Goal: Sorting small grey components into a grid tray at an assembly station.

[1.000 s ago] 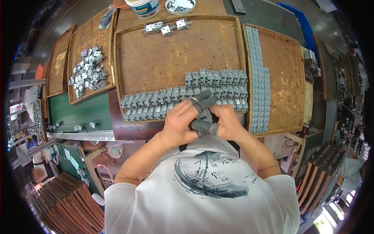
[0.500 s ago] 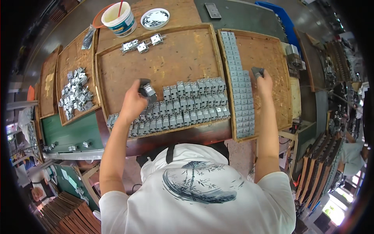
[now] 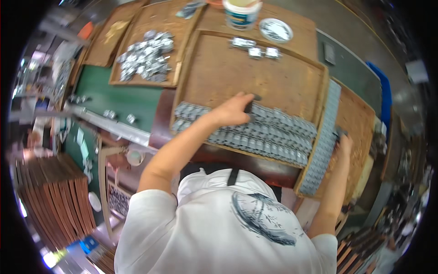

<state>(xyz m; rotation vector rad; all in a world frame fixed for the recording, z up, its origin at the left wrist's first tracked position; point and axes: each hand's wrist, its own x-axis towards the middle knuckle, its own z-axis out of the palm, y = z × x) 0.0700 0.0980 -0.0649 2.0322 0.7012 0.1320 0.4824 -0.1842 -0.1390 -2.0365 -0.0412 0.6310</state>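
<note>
My left hand (image 3: 233, 110) reaches over a large wooden tray (image 3: 246, 68), its dark-covered fingertips curled at the back row of grey and silver metal housings (image 3: 269, 139). What lies between those fingers is blurred and partly hidden. The housings stand packed in several rows along the tray's near side. On the right, my right hand (image 3: 345, 144) has its dark-covered fingers drawn together at the edge of a block of small grey square pieces (image 3: 323, 137) in a second wooden tray (image 3: 360, 107). Whether a piece is in that pinch cannot be made out.
Three silver parts (image 3: 255, 51) lie at the large tray's far side. Behind stand a white bucket (image 3: 242, 18) and a white dish (image 3: 275, 30) of small dark pieces. A left-hand tray holds a heap of silver parts (image 3: 146, 57); a few more (image 3: 131, 118) sit on green table top.
The whole view has swung, so the trays sit further right and tilted. My left hand has gone with a housing to the back row's end; my right hand has come to the grey pieces' edge.
</note>
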